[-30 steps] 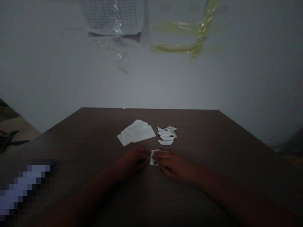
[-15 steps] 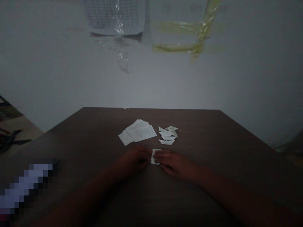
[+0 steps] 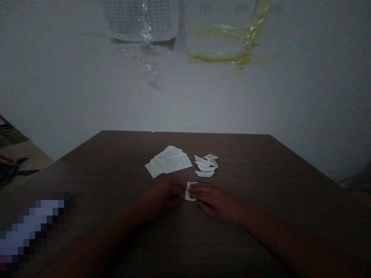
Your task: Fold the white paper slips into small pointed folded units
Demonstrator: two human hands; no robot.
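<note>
A small folded piece of paper (image 3: 189,192) lies on the dark brown table between my hands. My right hand (image 3: 216,199) rests over its right part with the fingers stretched out flat, hiding much of it. At the paper's left edge, my left hand (image 3: 165,196) has its fingers bent and drawn together, with the tips touching the edge. Just beyond them sits a fanned stack of printed paper sheets (image 3: 169,160). To the right of that stack are several small folded paper pieces (image 3: 205,168), some overlapping.
The table (image 3: 249,166) meets a pale wall (image 3: 185,100) at its far edge. A blurred-out, pale long object (image 3: 31,227) lies at the left. Taped to the wall are a gridded sheet (image 3: 139,17) and yellow tape (image 3: 220,58). Dark items lie beyond the table's left side.
Both hands keep nearly the same place on the folded paper. Only a very slight shift of the whole view shows.
</note>
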